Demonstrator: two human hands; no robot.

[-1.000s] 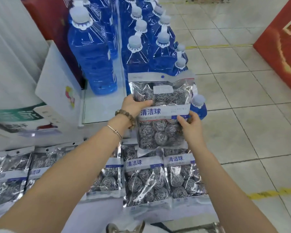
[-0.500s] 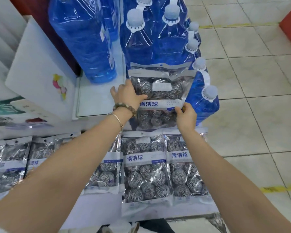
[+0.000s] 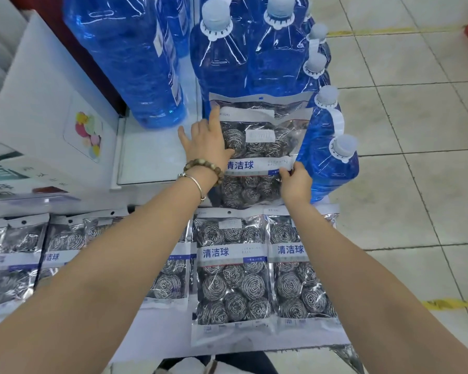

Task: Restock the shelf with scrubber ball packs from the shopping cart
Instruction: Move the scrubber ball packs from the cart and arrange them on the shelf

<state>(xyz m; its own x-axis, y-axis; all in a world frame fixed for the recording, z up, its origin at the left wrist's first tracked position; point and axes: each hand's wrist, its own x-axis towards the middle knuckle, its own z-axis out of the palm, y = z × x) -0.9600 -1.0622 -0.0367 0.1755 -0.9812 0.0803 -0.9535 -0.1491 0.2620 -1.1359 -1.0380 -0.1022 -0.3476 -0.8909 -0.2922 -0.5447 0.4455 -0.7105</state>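
Large blue bottles (image 3: 135,63) are seen far on the white shelf (image 3: 152,157). The scrubber ball pack (image 3: 262,147) is laid on another pack (image 3: 254,99), behind the near row of packs (image 3: 233,265). It is pressed by the straight, spread fingers of the left hand (image 3: 206,143), and its right edge is pinched by the right hand (image 3: 295,182).

The top pack (image 3: 257,147) is a clear bag of silver wire scrubber balls with a white header and a white-and-blue label band across its middle. It lies face up on a second pack (image 3: 257,101), whose header shows beyond its upper edge, at the back of the white shelf (image 3: 152,157). The left hand (image 3: 206,141) rests on its left side, and the right hand (image 3: 295,182) pinches its right edge. Nearer, identical packs (image 3: 233,268) lie flat in an overlapping row.
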